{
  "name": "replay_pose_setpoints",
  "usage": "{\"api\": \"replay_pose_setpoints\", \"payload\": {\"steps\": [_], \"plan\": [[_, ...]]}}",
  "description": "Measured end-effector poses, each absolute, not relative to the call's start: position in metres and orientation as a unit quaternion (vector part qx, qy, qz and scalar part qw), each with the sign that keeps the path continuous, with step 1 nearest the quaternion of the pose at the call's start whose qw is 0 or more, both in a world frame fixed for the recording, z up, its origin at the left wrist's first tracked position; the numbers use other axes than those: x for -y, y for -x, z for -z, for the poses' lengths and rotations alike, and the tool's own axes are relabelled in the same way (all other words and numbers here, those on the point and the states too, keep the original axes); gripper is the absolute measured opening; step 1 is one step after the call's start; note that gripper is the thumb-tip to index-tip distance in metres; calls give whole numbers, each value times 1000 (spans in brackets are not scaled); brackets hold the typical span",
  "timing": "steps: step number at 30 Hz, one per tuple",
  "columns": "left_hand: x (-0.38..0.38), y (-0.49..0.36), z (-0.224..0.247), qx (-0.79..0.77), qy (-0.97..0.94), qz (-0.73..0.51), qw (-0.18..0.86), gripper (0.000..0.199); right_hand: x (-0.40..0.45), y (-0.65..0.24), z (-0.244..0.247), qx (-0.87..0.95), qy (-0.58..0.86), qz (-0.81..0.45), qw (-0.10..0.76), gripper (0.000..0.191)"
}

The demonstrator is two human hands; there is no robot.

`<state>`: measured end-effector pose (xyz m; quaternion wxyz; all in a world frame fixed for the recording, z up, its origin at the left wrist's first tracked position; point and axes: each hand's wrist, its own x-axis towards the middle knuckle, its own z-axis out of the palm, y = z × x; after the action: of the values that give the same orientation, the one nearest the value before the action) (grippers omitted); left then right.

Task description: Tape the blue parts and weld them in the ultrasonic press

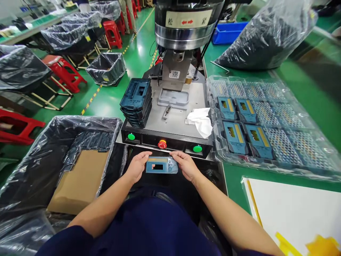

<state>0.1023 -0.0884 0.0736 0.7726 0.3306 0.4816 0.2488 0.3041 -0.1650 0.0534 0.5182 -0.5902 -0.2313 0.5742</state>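
Observation:
Between my hands is a blue plastic housing panel (161, 170) with a rectangular window and a tan strip along its upper edge. My left hand (138, 166) pinches its left end, and my right hand (185, 164) grips its right end. The panel is held in front of the press base (176, 129), just below the red emergency button (162, 144). Two green buttons (197, 149) flank that red one. On the base, a grey fixture (173, 99) lies under the metal press head (176, 67). A stack of dark blue panels (137, 101) stands at the base's left.
A crumpled white cloth (201, 121) lies on the base's right. Beside it, a clear compartment tray (282, 142) holds several blue panels. A white sheet (295, 209) lies at lower right. On the left is a plastic-lined bin (57, 131) with cardboard (80, 177) inside.

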Motion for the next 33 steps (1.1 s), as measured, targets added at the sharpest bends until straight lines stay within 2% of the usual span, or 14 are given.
{"api": "replay_pose_setpoints", "payload": {"steps": [2,5,10,14,17,21,25,29,33], "plan": [[88,-102,-75,-483,-326,-253,772,46,166,-306,-51,304,619,-533,490,43],[89,-101,-78,-486,-331,-264,764,46,172,-309,-56,503,628,-405,434,48],[85,-92,-76,-504,-313,-266,760,50,183,-310,-77,727,561,-268,292,84],[83,-90,-78,-487,-305,-239,783,51,187,-312,-97,770,564,-207,216,84],[79,-89,-84,-471,-332,-240,781,53,191,-327,-118,778,566,-150,228,79],[63,-76,-85,-523,-376,-279,712,54,198,-375,-149,712,636,-32,296,70],[42,-51,-74,-556,-359,-322,677,44,211,-444,-169,498,792,96,338,63],[33,-34,-64,-568,-340,-333,671,38,237,-504,-174,272,912,133,276,66],[34,-33,-61,-576,-332,-336,667,36,266,-536,-168,135,965,96,205,70]]}}
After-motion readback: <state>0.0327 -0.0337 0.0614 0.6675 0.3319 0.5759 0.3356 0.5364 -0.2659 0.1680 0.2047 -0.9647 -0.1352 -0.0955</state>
